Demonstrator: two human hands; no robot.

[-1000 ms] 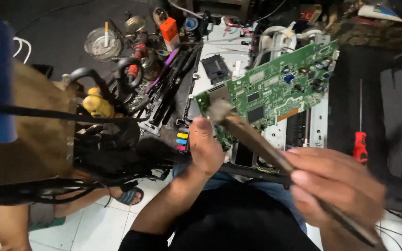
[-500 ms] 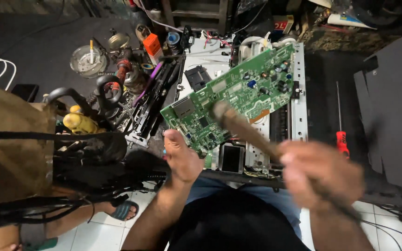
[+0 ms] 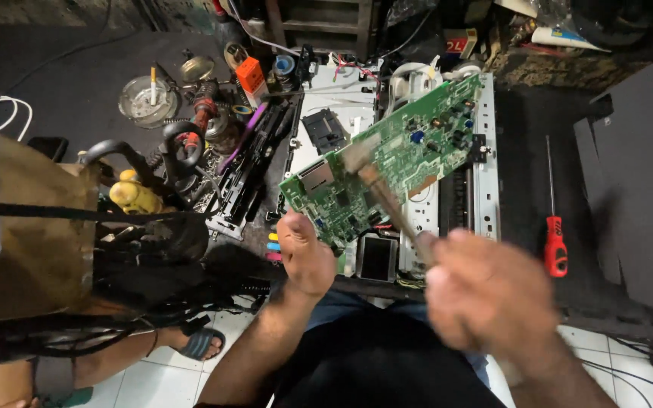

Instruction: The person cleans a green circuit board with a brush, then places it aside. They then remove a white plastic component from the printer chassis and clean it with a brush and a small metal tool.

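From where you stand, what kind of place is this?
Most likely an electronics repair workbench: a green circuit board held in the left hand, a red-handled screwdriver lying nearby, and an opened machine chassis underneath.

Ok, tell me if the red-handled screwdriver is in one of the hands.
No: the red-handled screwdriver lies alone on the dark surface, apart from the right hand, which holds a brush.

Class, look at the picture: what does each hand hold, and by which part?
The left hand grips the green circuit board by its lower corner; the right hand holds a brush by its handle end.
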